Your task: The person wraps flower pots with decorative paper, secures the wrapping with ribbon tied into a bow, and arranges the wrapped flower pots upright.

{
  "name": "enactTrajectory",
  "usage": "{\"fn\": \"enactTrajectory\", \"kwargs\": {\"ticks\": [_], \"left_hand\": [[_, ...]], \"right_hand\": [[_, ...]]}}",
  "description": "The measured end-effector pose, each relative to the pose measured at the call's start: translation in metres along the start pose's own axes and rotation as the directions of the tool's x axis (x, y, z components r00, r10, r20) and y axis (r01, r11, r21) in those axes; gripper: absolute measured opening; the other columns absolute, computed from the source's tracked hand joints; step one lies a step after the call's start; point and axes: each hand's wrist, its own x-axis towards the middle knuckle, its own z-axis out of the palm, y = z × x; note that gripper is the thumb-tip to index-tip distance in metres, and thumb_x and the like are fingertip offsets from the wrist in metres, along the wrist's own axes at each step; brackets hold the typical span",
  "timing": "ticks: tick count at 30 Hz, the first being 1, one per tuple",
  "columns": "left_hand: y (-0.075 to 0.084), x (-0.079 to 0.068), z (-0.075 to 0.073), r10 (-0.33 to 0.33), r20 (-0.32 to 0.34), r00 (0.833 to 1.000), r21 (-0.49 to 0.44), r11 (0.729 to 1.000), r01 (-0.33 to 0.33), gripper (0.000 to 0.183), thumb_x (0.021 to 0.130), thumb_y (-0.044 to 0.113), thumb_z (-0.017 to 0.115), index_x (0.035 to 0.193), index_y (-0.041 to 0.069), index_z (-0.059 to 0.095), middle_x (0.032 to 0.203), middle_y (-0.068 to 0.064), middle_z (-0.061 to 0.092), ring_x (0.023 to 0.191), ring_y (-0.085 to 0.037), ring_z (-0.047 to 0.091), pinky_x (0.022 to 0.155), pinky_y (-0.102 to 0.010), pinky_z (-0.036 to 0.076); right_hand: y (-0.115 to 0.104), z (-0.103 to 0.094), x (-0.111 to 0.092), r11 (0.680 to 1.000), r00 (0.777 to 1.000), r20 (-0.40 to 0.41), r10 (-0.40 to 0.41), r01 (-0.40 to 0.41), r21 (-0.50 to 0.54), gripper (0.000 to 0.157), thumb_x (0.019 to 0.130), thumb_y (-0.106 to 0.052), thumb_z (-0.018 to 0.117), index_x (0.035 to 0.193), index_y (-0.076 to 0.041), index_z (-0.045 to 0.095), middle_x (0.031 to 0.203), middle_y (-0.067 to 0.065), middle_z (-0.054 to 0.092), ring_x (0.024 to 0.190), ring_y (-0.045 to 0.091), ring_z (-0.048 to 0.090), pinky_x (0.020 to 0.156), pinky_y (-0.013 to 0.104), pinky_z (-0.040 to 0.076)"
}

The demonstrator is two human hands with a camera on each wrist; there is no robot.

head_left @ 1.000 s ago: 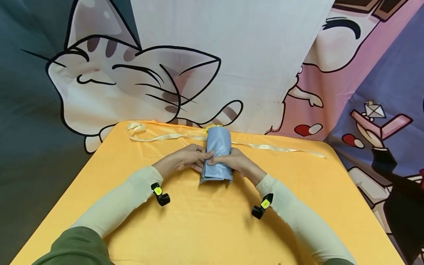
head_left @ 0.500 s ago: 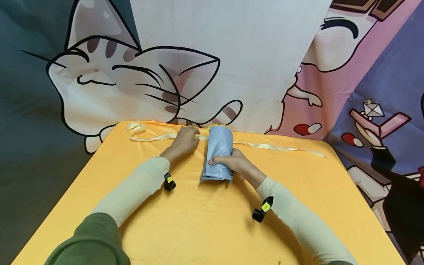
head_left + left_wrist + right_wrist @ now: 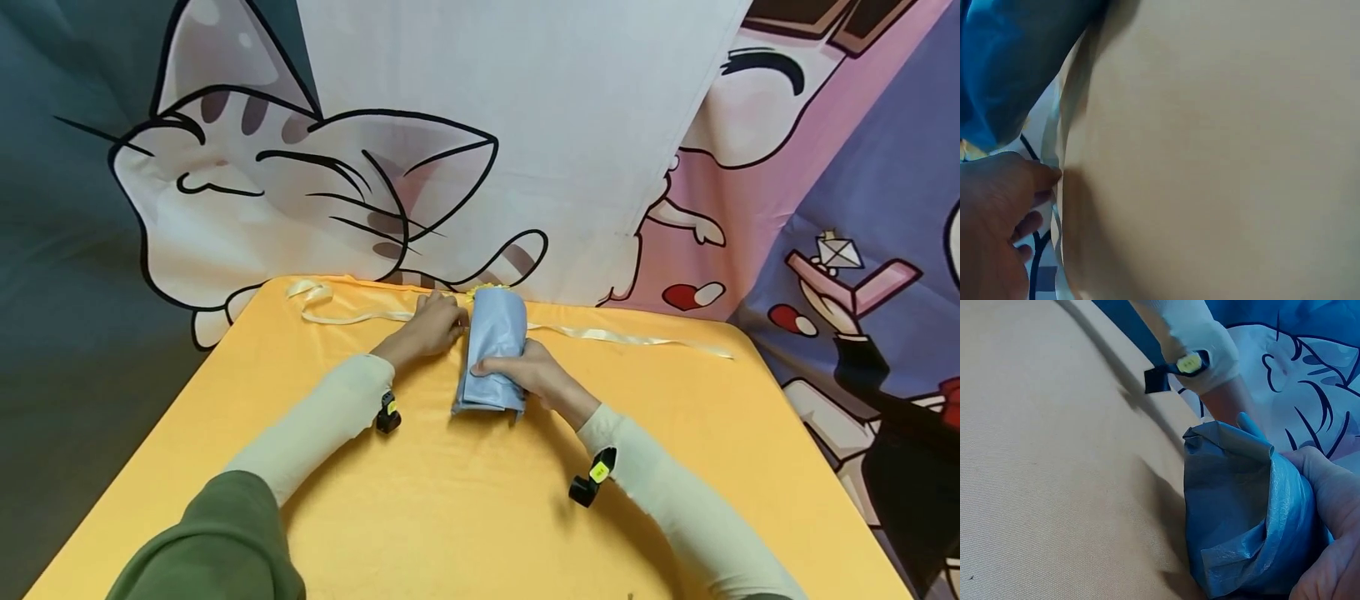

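A blue paper wrap [image 3: 498,325] rolled into a tube stands in the middle of the far part of the table, a bit of yellow, frilly material [image 3: 472,292] peeking out behind its top. My right hand [image 3: 534,368] grips the wrap from the right, thumb across its front. In the right wrist view the wrap's folded, open lower end [image 3: 1229,487] faces the camera. A pale cream satin ribbon [image 3: 626,337] runs behind the wrap along the table's far edge. Just left of the wrap, my left hand [image 3: 432,323] pinches the ribbon with curled fingers; its fingertips [image 3: 1054,176] meet the ribbon in the left wrist view.
A yellow cloth covers the table [image 3: 450,500]. Directly behind its far edge hangs a printed curtain [image 3: 570,150] with a cartoon cat. The ribbon's left end lies in a loose loop [image 3: 311,292] near the far left corner.
My left hand has left the front of the wrap, moved back and left to the ribbon, then shifted slightly right toward the wrap with it. My right hand keeps its grip on the wrap.
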Motion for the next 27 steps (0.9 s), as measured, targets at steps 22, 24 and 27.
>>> {"fn": "enactTrajectory", "kwargs": {"ticks": [22, 24, 27], "left_hand": [[-0.054, -0.024, 0.040, 0.412, -0.078, 0.908, -0.020, 0.910, -0.415, 0.012, 0.101, 0.027, 0.086, 0.111, 0.032, 0.090, 0.100, 0.012, 0.074, 0.097, -0.015, 0.057, 0.091, -0.042, 0.031], [-0.044, -0.029, 0.033, 0.399, -0.063, 0.915, -0.031, 0.915, -0.401, 0.011, 0.103, 0.025, 0.084, 0.111, 0.029, 0.090, 0.101, 0.009, 0.075, 0.096, -0.017, 0.058, 0.089, -0.042, 0.032], [-0.020, -0.040, 0.011, 0.356, -0.034, 0.934, -0.050, 0.933, -0.357, 0.010, 0.103, 0.021, 0.084, 0.111, 0.022, 0.090, 0.101, 0.003, 0.077, 0.094, -0.020, 0.058, 0.089, -0.043, 0.033]], "right_hand": [[-0.011, -0.009, 0.013, 0.990, 0.990, 0.055, 0.129, -0.126, -0.056, 0.091, 0.087, -0.053, 0.093, 0.148, 0.000, 0.051, 0.135, 0.015, 0.071, 0.111, 0.024, 0.075, 0.090, 0.034, 0.064], [-0.012, -0.009, 0.015, 0.989, 0.989, 0.064, 0.136, -0.131, -0.071, 0.092, 0.088, -0.054, 0.093, 0.149, -0.001, 0.051, 0.136, 0.015, 0.071, 0.112, 0.024, 0.075, 0.091, 0.034, 0.064], [-0.013, -0.011, 0.017, 0.986, 0.987, 0.074, 0.139, -0.131, -0.103, 0.093, 0.088, -0.057, 0.092, 0.150, -0.001, 0.051, 0.136, 0.015, 0.072, 0.112, 0.024, 0.075, 0.091, 0.035, 0.064]]}}
